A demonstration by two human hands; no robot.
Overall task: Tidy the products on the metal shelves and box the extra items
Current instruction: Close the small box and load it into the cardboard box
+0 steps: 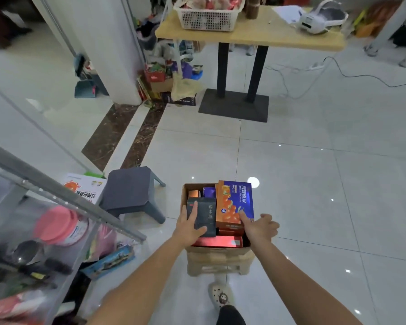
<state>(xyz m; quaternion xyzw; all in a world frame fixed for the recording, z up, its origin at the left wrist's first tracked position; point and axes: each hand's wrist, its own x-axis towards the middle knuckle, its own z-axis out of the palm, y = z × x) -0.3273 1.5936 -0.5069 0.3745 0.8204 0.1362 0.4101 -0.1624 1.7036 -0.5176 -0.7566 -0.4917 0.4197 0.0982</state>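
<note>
My left grip (190, 225) is holding the dark grey box (205, 214) upright at the near-left corner of the cardboard carton (218, 250); my right grip (259, 227) is clasping its right rim (thumb on the orange juice box (232, 205)).

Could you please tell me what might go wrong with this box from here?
The carton sits on a beige stool and might slide off if pushed. The orange box stands above the rim, so it could topple out. The left hand grips the dark box, which may not fit.

The dark box (203, 215) reads "福本"; the orange carton (232, 202) shows "NFC".
</note>
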